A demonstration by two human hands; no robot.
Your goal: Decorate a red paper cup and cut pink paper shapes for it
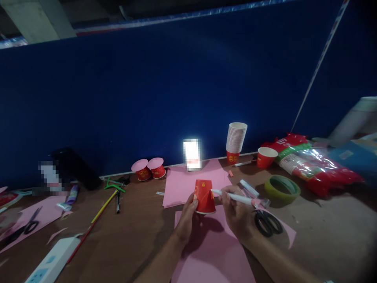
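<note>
A red paper cup [204, 196] is held upside down, its rim low, in my left hand [187, 216]. The fingers wrap its left side and lower part. My right hand [234, 208] grips a white pen [238, 197], whose tip meets or nearly meets the cup's right side. Whether the tip leaves a mark is too small to tell. Below both hands lies a pink paper sheet [212, 255], and a stack of pink paper [179, 186] sits behind the cup. Black-handled scissors [268, 223] rest just right of my right hand, partly over a pink scrap [287, 232].
Two red cups topped with pink discs [147, 169] stand at the back. A cup stack [235, 141], a single cup [266, 158], a tape roll [282, 188] and a red plastic pack [312, 161] are to the right. At left lie a power strip [54, 261] and other scissors [31, 226].
</note>
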